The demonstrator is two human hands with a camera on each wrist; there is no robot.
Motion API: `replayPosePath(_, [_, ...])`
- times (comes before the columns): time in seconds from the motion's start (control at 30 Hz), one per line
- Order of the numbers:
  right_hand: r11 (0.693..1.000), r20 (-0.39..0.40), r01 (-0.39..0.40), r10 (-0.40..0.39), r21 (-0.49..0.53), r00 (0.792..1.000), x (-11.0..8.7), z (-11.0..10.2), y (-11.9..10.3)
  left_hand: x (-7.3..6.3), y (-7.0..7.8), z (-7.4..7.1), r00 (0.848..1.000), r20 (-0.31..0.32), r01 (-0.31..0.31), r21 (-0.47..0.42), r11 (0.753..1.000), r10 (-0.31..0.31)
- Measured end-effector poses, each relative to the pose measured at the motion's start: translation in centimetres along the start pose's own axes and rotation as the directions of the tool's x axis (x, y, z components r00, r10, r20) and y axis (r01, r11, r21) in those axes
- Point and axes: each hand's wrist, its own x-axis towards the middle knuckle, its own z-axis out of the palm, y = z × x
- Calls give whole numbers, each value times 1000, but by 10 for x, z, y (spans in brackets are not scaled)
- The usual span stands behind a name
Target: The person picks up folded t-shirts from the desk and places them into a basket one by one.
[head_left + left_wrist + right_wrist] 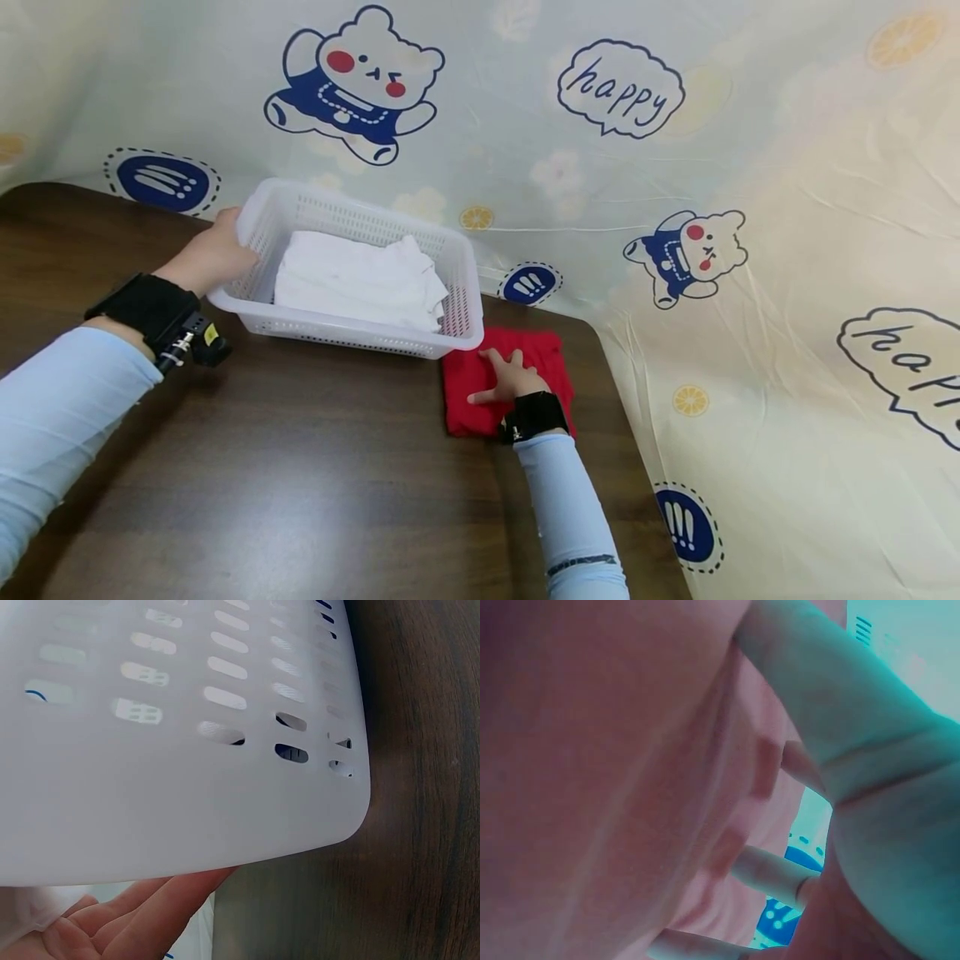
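Observation:
A white perforated plastic basket (352,327) is at the back of the table in the head view, with folded white cloth (352,279) lying inside. My left hand (217,254) grips the basket by its left end wall; the left wrist view has the slotted wall, with fingers (161,911) under its rim. Just right of the basket lies a folded red cloth (468,408). On top of it rests my right hand (517,379), fingers spread and touching the fabric. In the tinted right wrist view, the thumb and fingertips meet the cloth (615,787).
A dark wood-grain table (315,483) extends toward me. Behind it and along its right side hangs a pale printed sheet (495,100) with bears and lettering. The basket's near right corner overlaps the red cloth's edge in the head view.

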Motion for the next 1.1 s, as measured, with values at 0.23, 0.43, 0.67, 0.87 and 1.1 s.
replayPosePath(0.23, [1000,10,13,-12,-14,1000,-5,2,-4,1,-2,0,1000,-6,-8,3,1000,8])
replayPosePath(0.43, [1000,21,8,-8,-25,1000,-6,5,-4,2,-3,0,1000,-9,-7,5,1000,7])
replayPosePath(0.67, [999,9,25,-25,-26,1000,-14,11,-5,2,-3,0,1000,-8,-10,9,1000,10])
replayPosePath(0.87, [999,-1,38,-39,-27,999,-25,16,-5,2,-1,-1,1000,-10,-15,4,1000,15])
replayPosePath(1.1, [998,16,47,-46,-30,999,-35,22,-8,2,-2,0,1000,-7,-25,-5,1000,25])
